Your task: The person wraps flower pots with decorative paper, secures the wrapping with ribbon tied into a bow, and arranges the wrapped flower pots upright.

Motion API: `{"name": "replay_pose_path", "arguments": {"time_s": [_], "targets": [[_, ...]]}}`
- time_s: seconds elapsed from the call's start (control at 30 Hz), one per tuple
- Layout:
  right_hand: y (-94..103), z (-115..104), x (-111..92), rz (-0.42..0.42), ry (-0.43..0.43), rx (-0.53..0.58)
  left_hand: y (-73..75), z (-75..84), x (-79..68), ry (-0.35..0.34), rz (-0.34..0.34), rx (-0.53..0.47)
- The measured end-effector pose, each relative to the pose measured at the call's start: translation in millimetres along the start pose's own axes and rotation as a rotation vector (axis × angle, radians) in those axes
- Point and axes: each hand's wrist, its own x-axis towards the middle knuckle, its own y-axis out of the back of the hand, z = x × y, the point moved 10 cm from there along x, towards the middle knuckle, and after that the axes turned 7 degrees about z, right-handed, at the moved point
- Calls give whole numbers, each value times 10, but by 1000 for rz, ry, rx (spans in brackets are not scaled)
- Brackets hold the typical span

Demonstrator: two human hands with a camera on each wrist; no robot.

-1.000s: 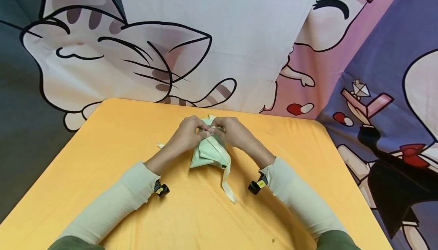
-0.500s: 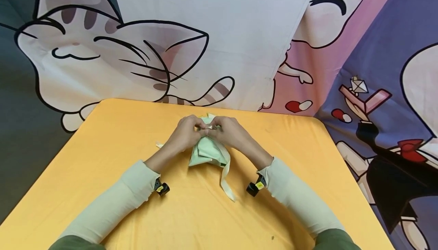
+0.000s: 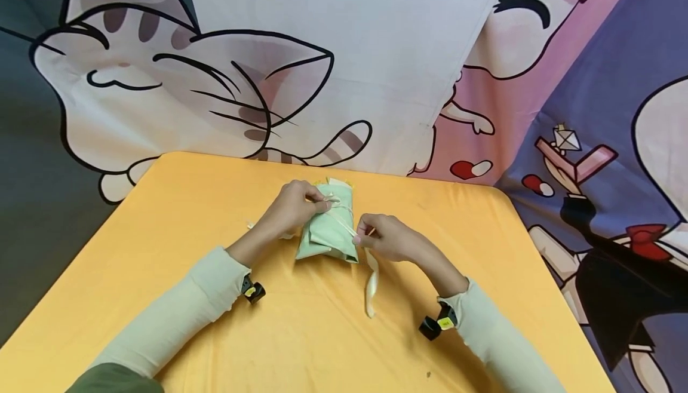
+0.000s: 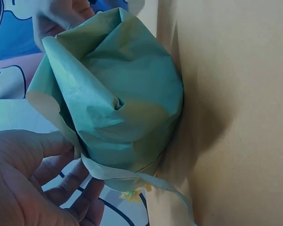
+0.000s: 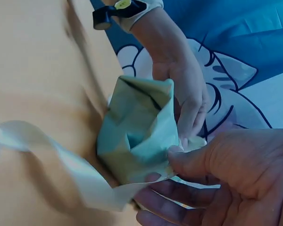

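Note:
A bundle wrapped in pale green paper (image 3: 329,235) lies on the table, its folded open end toward me. Yellow flowers (image 4: 131,195) show at its far end in the left wrist view, so it looks like a small bouquet. A cream ribbon (image 3: 371,291) goes round its middle. My left hand (image 3: 292,206) pinches the ribbon at the tie on top of the paper. To the right of the bundle, my right hand (image 3: 391,238) pinches the ribbon between thumb and fingers, a stretch running taut to the tie. The ribbon's loose tail hangs below that hand.
The table (image 3: 301,333) has a yellow cloth cover. Behind it hangs a curtain (image 3: 398,70) printed with a cartoon cat and other figures. Another ribbon end (image 3: 250,225) lies left of the bundle, beside my left wrist.
My right hand has moved from the tie to the right and toward me, drawing the ribbon out. The left hand stays at the tie, and the bundle's top is more exposed.

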Motion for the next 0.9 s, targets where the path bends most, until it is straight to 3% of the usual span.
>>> {"name": "replay_pose_path", "arguments": {"time_s": [0.2, 0.37, 0.47, 0.63, 0.77, 0.9], "targets": [[24, 231, -147, -78, -35, 12, 22, 34, 4, -4, 11, 8], [151, 373, -122, -17, -73, -14, 27, 57, -4, -13, 28, 19], [273, 307, -21, 111, -52, -42, 31, 46, -20, -14, 49, 33], [365, 53, 248, 302, -35, 12, 29, 25, -64, -13, 81, 22], [304, -134, 482, 309, -11, 7, -4, 20, -99, -22, 105, 3], [247, -174, 617, 285, 25, -22, -51, 17, -133, -43, 137, -22]]}}
